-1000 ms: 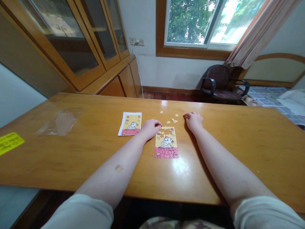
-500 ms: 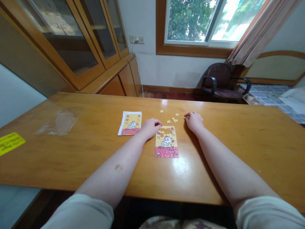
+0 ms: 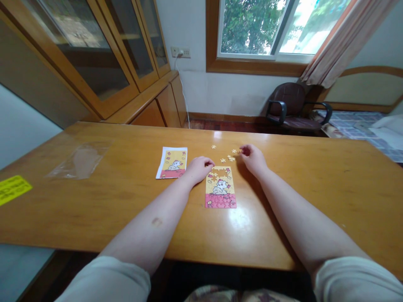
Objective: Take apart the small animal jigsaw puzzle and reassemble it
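Daylight from the window fell across the wooden table, with a cabinet at the left and a chair beyond the far edge. The puzzle lay flat, directly in front of me and upright to my view, a position that presumably kept it within reach of both hands. Its lower part was joined; a gap showed in its upper part, inside the top border.

My left hand rested at the puzzle's upper left corner, fingers bent and drawn together, probably to steady the frame. I could not tell whether they gripped anything. My right hand was positioned just beside the loose pieces, fingers curled toward the thumb; whether a piece sat between them could not be determined. These pieces lay past the top edge, likely to keep them near the gap.

The picture card was set left of the puzzle, face up, apparently for comparison, since both showed a white animal above a pink band. A clear plastic bag lay farther left, well apart from the work.
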The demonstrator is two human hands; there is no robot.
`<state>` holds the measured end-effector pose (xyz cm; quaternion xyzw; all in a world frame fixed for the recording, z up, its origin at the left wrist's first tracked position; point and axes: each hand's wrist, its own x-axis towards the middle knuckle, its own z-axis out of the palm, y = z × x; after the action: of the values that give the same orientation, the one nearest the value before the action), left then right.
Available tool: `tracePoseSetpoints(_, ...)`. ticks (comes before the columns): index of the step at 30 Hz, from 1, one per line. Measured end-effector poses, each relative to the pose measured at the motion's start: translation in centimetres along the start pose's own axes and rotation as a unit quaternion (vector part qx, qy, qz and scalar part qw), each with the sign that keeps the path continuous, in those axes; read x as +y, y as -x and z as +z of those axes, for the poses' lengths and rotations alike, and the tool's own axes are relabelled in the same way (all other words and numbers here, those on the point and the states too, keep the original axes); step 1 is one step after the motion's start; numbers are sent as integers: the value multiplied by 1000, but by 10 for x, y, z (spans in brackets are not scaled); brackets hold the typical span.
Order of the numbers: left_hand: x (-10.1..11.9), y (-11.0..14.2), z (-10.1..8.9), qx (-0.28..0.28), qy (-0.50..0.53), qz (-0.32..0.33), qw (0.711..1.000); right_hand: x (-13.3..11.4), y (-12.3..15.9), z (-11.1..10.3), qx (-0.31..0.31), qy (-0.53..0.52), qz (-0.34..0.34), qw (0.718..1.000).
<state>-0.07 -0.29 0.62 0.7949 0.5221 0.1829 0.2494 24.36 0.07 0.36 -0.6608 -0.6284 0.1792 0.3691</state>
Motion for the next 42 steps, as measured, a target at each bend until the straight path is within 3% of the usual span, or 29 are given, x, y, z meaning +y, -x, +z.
tracePoseSetpoints(4,-1,-2,1,-1,-9,10,1000,-22,16,12,-102,-138,-42,984)
tracePoseSetpoints(8,-3,-3,3,3,-11,9,1000,-38,36,29,-169,-133,-44,976)
tracePoseSetpoints(14,-1,-4,3,2,-16,-4,1000,-48,46,45,-152,-102,-7,983)
tracePoseSetpoints(23,-3,-6,7,14,-6,-17,1000,-52,45,46,-143,-67,25,987)
tracePoseSetpoints(27,-4,-6,8,19,-5,-15,1000,-51,44,48,-145,-49,8,988)
tracePoseSetpoints(30,-3,-6,8,23,5,-19,1000,-46,42,47,-121,-8,-41,992)
tracePoseSetpoints(32,-4,-5,8,26,12,-18,999,-42,41,45,-99,18,-112,989)
tracePoseSetpoints(37,-6,-4,8,34,29,-17,999,-34,39,31,-114,80,-293,946)
tracePoseSetpoints(42,-7,-4,8,32,26,-16,999,-34,39,25,-141,117,-342,922)
